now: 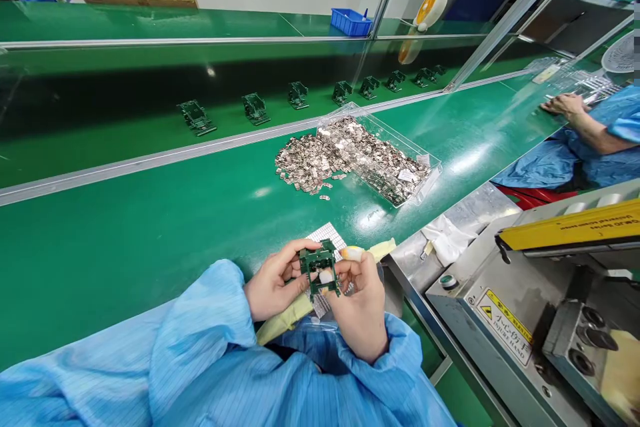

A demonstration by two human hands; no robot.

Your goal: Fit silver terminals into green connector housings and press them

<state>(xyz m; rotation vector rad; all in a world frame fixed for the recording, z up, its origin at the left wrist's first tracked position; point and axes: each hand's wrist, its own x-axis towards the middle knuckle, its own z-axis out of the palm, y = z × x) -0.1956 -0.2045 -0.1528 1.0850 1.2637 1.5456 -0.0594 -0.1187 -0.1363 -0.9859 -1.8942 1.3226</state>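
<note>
A green frame-like part (pixel 319 259) is held up between both hands near the table's front edge. My left hand (pixel 280 280) grips its left side, fingers closed around it. On the other side, my right hand (pixel 361 297) has its fingers bent and closed at the part's right edge. White covers with orange edges sit on fingertips of the right hand. Behind and below the hands lies a sheet with a white grid (pixel 327 233), partly hidden by them. Pale yellow strips (pixel 287 320) stick out beside the hands.
Small metal pieces (pixel 307 161) lie heaped beside a clear tray (pixel 431 183) holding more. Several green parts (pixel 256 109) stand on the belt behind. A machine (pixel 480 300) is at right; a co-worker's hand (pixel 565 105) is farther right.
</note>
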